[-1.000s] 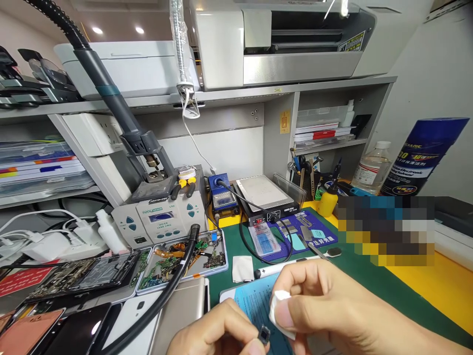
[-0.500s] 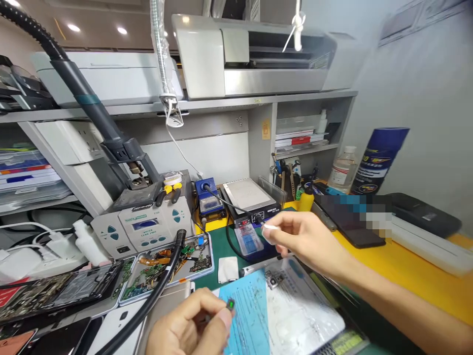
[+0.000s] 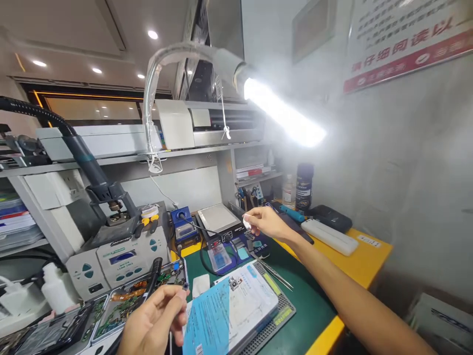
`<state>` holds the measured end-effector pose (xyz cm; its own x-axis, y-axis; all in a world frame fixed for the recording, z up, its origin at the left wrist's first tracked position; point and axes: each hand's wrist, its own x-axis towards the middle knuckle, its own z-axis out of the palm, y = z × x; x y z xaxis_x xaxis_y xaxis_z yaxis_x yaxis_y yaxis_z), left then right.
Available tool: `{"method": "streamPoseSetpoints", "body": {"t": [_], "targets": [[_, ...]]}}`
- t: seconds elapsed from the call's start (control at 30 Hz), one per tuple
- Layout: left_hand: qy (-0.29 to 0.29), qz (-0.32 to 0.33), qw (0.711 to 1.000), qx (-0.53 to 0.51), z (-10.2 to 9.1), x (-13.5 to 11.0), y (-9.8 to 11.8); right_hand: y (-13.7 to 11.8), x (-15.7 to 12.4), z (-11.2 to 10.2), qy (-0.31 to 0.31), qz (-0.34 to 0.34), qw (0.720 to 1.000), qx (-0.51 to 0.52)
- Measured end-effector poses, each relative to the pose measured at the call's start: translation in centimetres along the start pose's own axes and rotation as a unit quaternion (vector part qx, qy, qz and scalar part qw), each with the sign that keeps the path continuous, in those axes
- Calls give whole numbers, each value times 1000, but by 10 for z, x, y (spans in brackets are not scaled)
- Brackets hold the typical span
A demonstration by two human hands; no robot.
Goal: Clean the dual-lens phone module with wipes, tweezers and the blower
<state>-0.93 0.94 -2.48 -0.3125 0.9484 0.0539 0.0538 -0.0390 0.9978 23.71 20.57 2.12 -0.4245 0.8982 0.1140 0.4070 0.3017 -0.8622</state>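
My left hand [image 3: 157, 318] is low in the view, with thumb and forefinger closed on a small dark square camera module [image 3: 185, 285]. Farther off, near the hot plate, my right hand [image 3: 268, 223] pinches a small white wad [image 3: 247, 222], which may be cotton or tissue. Between and below the hands lies a blue and white box [image 3: 247, 308] on a perforated grey mat. On top of it sits a loose metal-framed camera module [image 3: 234, 283]. Beside the box is a folded white cloth [image 3: 200, 285].
A bright tube lamp [image 3: 284, 113] hangs above on a bent arm. Tweezers [image 3: 275, 273] lie right of the box. The hot plate [image 3: 219, 218], blue soldering station [image 3: 184, 227], grey rework station [image 3: 121, 261] and a tray of circuit boards [image 3: 123, 308] line the bench.
The view has swung up and to the right, bringing in the lamp and wall sign. Both hands keep their pinches; the green glint on the held module no longer shows.
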Motion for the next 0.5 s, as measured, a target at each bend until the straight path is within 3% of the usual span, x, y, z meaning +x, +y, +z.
{"method": "streamPoseSetpoints", "body": {"t": [0.27,0.5], "targets": [[21,-5,999,-25,6,-4,7,1,0,0,6,48,998,-34],[-10,-12,1000,-17,6,-5,9,-8,-14,-13,11,45,996,-79]]}}
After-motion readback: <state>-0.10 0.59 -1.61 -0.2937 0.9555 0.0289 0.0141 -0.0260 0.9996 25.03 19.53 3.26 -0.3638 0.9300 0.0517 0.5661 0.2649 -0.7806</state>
